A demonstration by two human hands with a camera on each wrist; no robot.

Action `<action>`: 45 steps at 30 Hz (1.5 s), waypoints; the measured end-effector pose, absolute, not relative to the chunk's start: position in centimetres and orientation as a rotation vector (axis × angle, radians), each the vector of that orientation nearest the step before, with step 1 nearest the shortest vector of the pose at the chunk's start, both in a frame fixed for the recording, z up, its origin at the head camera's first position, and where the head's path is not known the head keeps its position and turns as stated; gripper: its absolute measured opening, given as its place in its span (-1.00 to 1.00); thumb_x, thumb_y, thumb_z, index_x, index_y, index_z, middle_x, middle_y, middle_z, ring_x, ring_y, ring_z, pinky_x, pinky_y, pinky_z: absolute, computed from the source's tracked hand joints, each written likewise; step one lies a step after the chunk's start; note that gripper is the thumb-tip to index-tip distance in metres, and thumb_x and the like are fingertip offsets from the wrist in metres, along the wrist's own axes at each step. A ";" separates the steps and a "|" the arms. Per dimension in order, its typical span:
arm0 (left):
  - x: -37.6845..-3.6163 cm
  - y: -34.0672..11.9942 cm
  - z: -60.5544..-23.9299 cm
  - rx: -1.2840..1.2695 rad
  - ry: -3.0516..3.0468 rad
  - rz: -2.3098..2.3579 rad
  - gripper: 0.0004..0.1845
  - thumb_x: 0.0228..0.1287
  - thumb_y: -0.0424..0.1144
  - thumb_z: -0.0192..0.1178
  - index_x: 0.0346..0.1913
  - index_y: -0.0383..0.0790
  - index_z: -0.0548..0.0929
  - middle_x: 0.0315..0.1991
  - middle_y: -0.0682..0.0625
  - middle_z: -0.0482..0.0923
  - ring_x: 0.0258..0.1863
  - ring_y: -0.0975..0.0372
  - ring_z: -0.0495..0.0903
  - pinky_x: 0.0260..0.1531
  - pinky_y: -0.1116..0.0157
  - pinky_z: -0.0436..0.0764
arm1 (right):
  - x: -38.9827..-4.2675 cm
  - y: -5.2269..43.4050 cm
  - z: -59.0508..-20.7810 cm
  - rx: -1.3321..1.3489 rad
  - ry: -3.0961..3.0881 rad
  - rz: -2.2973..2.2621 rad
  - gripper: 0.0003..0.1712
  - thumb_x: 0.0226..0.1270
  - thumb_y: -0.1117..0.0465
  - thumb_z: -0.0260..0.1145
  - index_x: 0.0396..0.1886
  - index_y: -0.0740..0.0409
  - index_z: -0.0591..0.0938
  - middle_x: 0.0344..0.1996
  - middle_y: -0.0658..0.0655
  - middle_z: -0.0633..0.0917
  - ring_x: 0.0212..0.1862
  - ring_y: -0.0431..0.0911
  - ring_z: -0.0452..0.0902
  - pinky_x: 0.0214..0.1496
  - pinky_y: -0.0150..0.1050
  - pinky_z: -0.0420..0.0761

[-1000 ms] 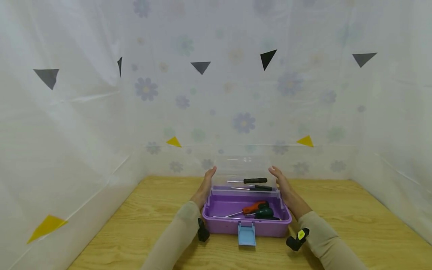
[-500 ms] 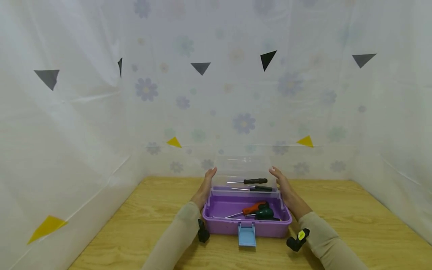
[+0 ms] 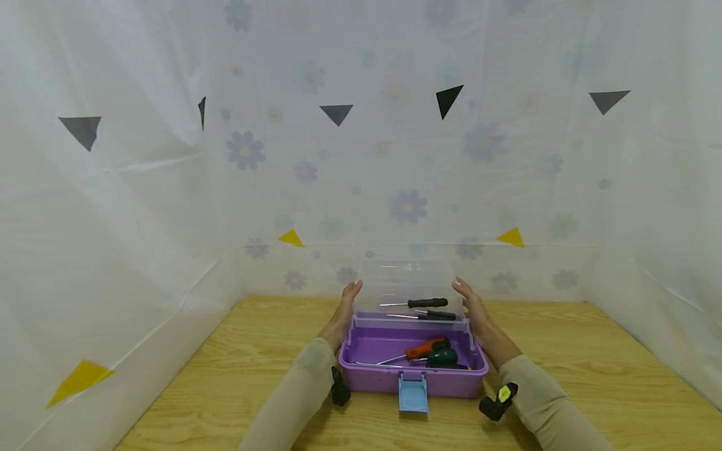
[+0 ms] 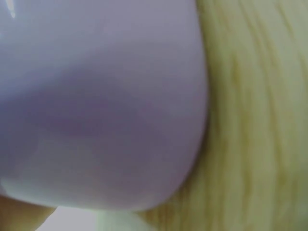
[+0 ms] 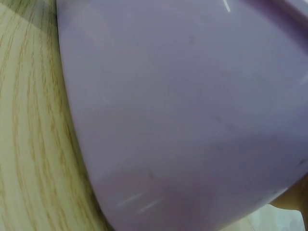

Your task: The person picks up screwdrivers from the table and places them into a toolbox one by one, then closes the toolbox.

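Note:
A purple toolbox (image 3: 383, 379) stands on the table, its transparent lid (image 3: 406, 272) raised at the back and its light blue latch (image 3: 413, 394) hanging down in front. Inside lie an orange-and-black screwdriver (image 3: 425, 346) and a dark green-handled screwdriver (image 3: 442, 357). Several black-handled screwdrivers (image 3: 427, 302) show behind the clear plastic. My left hand (image 3: 341, 313) is at the left end, thumb straight up beside the lid; my right hand (image 3: 476, 313) mirrors it at the right end. The box hides most fingers. Both wrist views are filled by the purple end walls (image 4: 110, 106) (image 5: 183, 106).
The wood-grain table (image 3: 271, 326) extends around the toolbox. Pale flowered plastic sheeting (image 3: 361, 188) encloses the back and both sides, with grey, black and yellow triangles stuck on it. A black wrist device (image 3: 496, 402) sits by each sleeve.
The right thumb has shifted very slightly right, away from the lid. Otherwise both hands, the toolbox and the screwdrivers stay in place.

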State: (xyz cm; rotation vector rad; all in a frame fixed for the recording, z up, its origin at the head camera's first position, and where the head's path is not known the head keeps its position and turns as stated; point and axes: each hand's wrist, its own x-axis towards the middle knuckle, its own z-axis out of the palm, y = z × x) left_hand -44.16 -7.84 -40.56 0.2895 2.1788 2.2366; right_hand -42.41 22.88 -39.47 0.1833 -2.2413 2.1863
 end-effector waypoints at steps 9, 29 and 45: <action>-44.3 -7.7 -40.5 0.317 2.181 2.274 -0.12 0.58 0.18 -0.12 0.65 -0.33 -0.11 0.65 -0.32 -0.26 0.58 -0.26 -0.23 0.50 -0.23 -0.19 | -42.1 23.0 -39.4 0.200 -2.197 2.256 -0.12 0.66 -0.18 -0.10 0.72 -0.04 -0.24 0.63 0.27 -0.42 0.60 0.29 -0.53 0.54 0.33 -0.19; -44.2 -7.7 -40.6 0.320 2.185 2.304 -0.15 0.59 0.16 -0.13 0.66 -0.28 -0.11 0.64 -0.33 -0.20 0.57 -0.27 -0.18 0.47 -0.29 -0.16 | -41.9 23.1 -39.4 0.177 -2.083 2.383 -0.06 0.63 -0.27 -0.05 0.72 -0.16 -0.27 0.63 0.26 -0.43 0.60 0.31 -0.50 0.51 0.30 0.04; -43.9 -7.8 -40.8 0.415 2.143 2.431 -0.20 0.58 0.03 -0.10 0.65 -0.30 -0.11 0.65 -0.32 -0.30 0.59 -0.21 -0.28 0.50 -0.22 -0.23 | -41.7 23.0 -39.8 0.277 -1.951 2.434 -0.12 0.68 -0.23 -0.12 0.72 -0.10 -0.26 0.65 0.11 -0.38 0.61 0.13 -0.54 0.56 0.24 -0.03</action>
